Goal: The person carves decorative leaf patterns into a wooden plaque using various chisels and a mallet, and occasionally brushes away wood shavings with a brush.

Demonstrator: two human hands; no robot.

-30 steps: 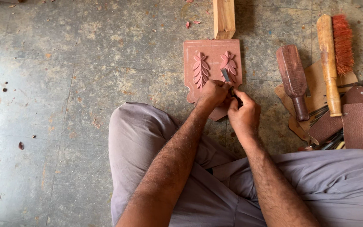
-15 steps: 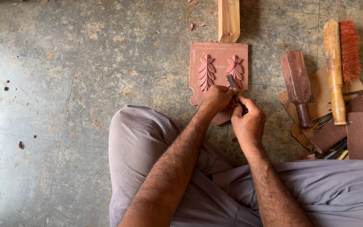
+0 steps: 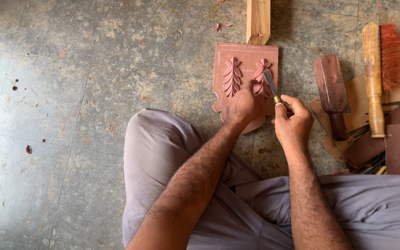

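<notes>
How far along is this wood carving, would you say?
Fairly far, it seems. Two leaf shapes already stand raised on the reddish wooden panel, and its outline is cut. In hand: the right hand holds a chisel with its blade on the right leaf, while the left hand rests on the panel. The left leaf shows clear veins; the right one is partly covered, so probably finer cuts remain.

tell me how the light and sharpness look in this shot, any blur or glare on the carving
Head view: soft, even daylight with no glare on the reddish carved panel; its leaf reliefs read sharp. Faint shadows fall beside the wooden mallet and brush. The left hand and the right hand holding the chisel show no motion blur; slight wide-angle stretch at the edges.
</notes>
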